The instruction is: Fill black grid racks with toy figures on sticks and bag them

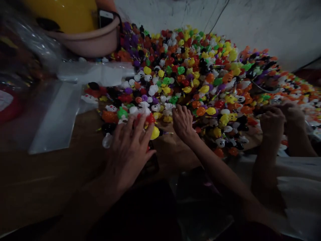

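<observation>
My left hand point(129, 147) lies open over the near left edge of a big heap of small plastic figures point(210, 80), its fingers spread across several of them. A yellow round piece point(155, 133) sits beside its fingertips, and a white ghost-like figure point(144, 106) lies just beyond. My right hand point(183, 122) is at the front of the heap, fingers curled downward and pressed together. Whatever they may hold is hidden beneath the knuckles. The figures are orange, yellow, white, black, green, red and purple; some have thin sticks or tubes.
Clear plastic bags point(54, 115) lie on the brown table point(167, 155) at left. Behind them stands a pink basin point(92, 42) with a white phone point(105, 18) at its rim. At right, another person's hands point(273, 120) work at the heap. A pale wall point(263, 26) stands behind.
</observation>
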Tool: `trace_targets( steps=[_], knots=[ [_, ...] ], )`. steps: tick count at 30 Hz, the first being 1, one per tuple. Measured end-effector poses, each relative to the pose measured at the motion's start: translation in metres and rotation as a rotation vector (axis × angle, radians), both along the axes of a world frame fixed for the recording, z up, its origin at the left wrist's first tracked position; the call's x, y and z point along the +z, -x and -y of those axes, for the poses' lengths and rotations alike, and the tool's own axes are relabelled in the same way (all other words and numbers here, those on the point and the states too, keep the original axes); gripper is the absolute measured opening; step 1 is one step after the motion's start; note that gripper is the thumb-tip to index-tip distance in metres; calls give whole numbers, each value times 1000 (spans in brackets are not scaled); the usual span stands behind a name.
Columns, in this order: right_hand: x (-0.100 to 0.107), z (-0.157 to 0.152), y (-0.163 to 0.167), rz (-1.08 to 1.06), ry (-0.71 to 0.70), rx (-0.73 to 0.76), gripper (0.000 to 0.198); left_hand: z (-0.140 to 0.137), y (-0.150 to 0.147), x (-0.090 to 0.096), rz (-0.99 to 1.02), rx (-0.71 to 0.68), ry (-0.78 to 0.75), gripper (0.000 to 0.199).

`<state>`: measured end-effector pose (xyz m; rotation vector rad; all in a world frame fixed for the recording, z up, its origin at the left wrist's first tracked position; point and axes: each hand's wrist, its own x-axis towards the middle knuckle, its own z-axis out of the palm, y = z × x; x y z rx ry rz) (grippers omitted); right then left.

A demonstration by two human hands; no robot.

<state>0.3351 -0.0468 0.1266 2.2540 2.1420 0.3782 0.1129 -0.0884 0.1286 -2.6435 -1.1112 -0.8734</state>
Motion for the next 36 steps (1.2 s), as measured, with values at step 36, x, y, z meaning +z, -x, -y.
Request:
trace_targets(
  steps=[36],
  knots=[
    [-101,117,17,-833,-443,61,26,-8,64,27,180,89,26,40]
  ],
)
